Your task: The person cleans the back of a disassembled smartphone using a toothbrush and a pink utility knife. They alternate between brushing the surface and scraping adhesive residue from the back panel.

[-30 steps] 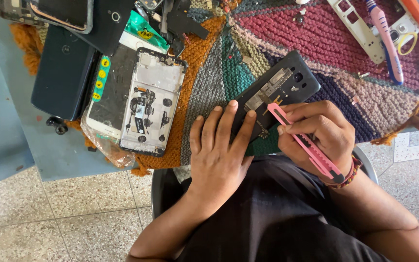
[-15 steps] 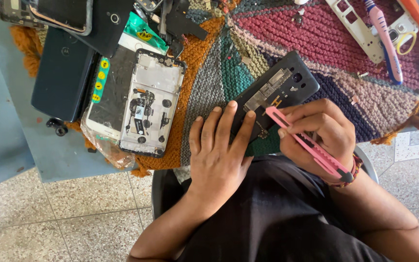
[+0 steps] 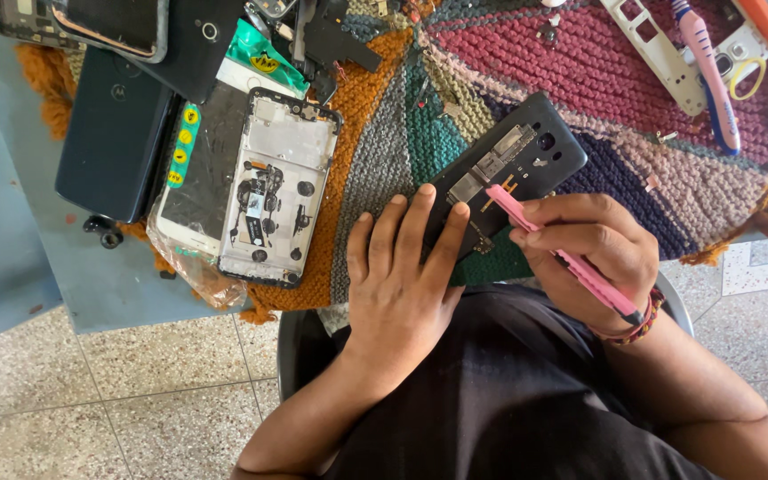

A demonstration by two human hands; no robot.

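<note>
The right hand [image 3: 584, 244] is pinching a pink pry tool [image 3: 562, 260] between thumb and fingers, closed firmly around its shaft, and is pressing its flat tip against the exposed inner face of an opened black phone [image 3: 508, 169]. The tip appears to be touching a pale component near the middle of the phone, though the contact is too small to make out surely. The left hand [image 3: 402, 284] is lying flat with fingers spread and holding nothing, its fingertips [image 3: 426, 191] bearing down on the phone's near end to steady it. The phone is resting at a slant on a multicoloured knitted mat [image 3: 580, 62], just in front of the person's dark-clothed lap. A beaded bracelet [image 3: 637, 327] is circling the right wrist. To the left, a stripped phone frame [image 3: 273, 196] is lying over a cracked screen [image 3: 197, 178], beside a dark phone back cover [image 3: 113, 133]. Further off at the upper right, a toothbrush [image 3: 713, 71] is resting across a white metal bracket [image 3: 660, 49].
</note>
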